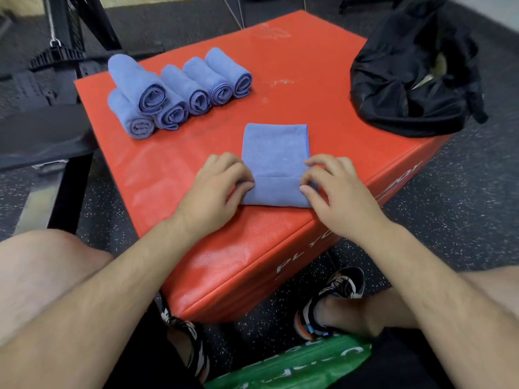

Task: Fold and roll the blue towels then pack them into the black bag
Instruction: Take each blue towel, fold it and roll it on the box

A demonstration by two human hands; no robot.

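Observation:
A folded blue towel [275,147] lies as a narrow strip on the red plyo box [309,88], its near end turned over into the first fold of a roll. My left hand [222,186] pinches the left end of that fold. My right hand [334,189] pinches the right end. Several rolled blue towels [174,91] sit stacked at the box's far left. The black bag [412,80] lies crumpled and open on the box's far right corner.
Black gym equipment [64,51] stands left of the box on the speckled dark floor [463,192]. My knees and shoes are below the box's near edge, and a green bag [295,363] lies by my feet.

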